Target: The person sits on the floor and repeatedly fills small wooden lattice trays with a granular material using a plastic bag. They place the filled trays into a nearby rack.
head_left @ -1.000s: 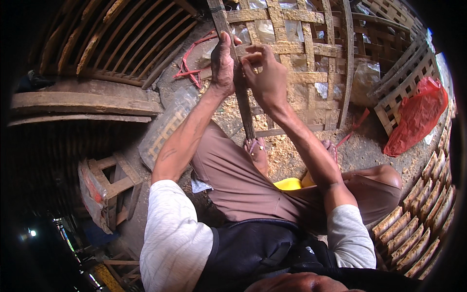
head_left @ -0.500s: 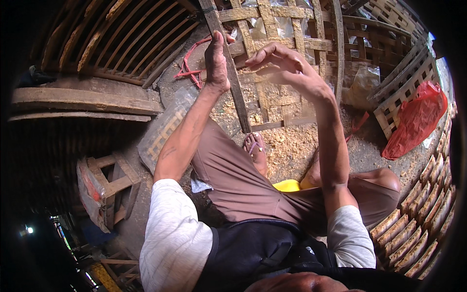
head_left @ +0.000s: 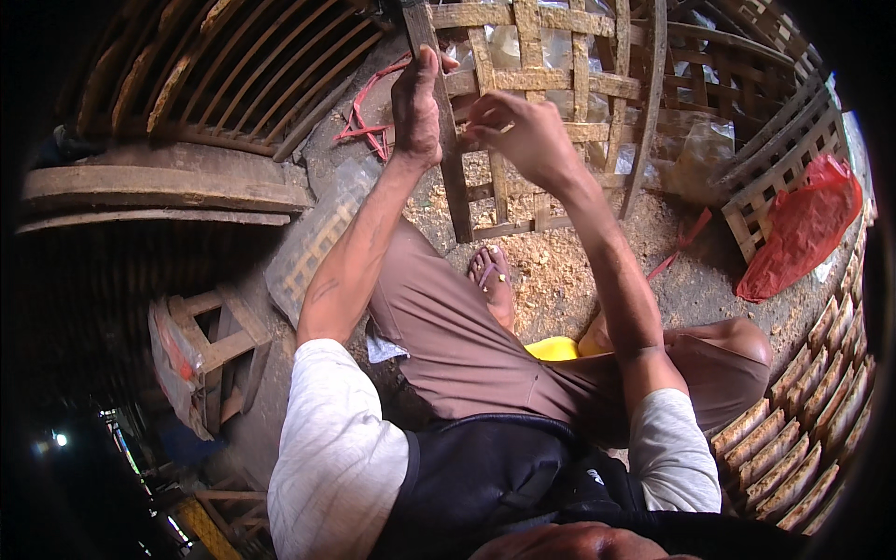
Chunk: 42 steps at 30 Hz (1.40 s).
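I have the left forearm stretched forward and the left hand (head_left: 418, 110) standing upright, thumb pointing up. Its grip is closed around the dark wooden bar (head_left: 452, 177), with the palm against the bar's left side and a fingertip showing at its right. This bar makes the left edge of the woven lattice panel (head_left: 532, 79), which stands in front of me, above the floor (head_left: 551, 266) covered with pale shavings.

The right forearm bends inward, and the right hand (head_left: 523, 135) is just beside the bar, before the lattice. The fingers of this grip are curled and blurred; I cannot tell if they pinch something.

Behind the lattice I can see clear plastic bags, but their contents I cannot make out. To the right, a clear bag (head_left: 707, 154) holds something yellowish. Farther right, a red plastic bag (head_left: 805, 229) lies against a woven crate (head_left: 744, 222). At upper left is a slatted wooden crate (head_left: 174, 82); its inside is too dark to read.
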Tool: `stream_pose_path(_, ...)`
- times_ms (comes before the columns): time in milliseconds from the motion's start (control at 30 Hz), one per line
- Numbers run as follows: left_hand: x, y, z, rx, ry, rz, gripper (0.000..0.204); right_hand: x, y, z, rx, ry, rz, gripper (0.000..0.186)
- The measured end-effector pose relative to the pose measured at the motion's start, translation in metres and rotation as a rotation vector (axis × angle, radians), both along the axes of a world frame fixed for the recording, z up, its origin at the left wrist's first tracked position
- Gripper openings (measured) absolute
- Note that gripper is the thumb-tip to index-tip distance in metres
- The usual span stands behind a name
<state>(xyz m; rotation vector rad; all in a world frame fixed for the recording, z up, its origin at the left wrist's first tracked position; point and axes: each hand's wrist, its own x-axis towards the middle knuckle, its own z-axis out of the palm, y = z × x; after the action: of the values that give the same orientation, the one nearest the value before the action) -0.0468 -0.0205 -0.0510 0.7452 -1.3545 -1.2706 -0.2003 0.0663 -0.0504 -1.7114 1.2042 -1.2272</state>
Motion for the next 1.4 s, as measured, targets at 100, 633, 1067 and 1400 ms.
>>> stream_pose_path(100, 0.004, -0.001, 0.007, 0.07, 0.016, 0.08, 0.042, -0.017, 0.002, 0.011, 0.051, 0.013, 0.085, 0.028)
stream_pose_path(633, 0.036, -0.022, 0.018, 0.24, 0.432, 0.186, 0.049, 0.013, 0.017, 0.021, 0.147, 0.327, 0.239, 0.038)
stream_pose_path(1067, 0.03, -0.014, 0.019, 0.212, 0.273, 0.178, 0.053, 0.025, 0.011, -0.007, 0.105, 0.199, 0.123, 0.026)
stream_pose_path(1400, 0.033, -0.018, 0.018, 0.24, 0.369, 0.182, 0.049, 0.032, 0.012, -0.008, 0.092, 0.146, -0.024, 0.025)
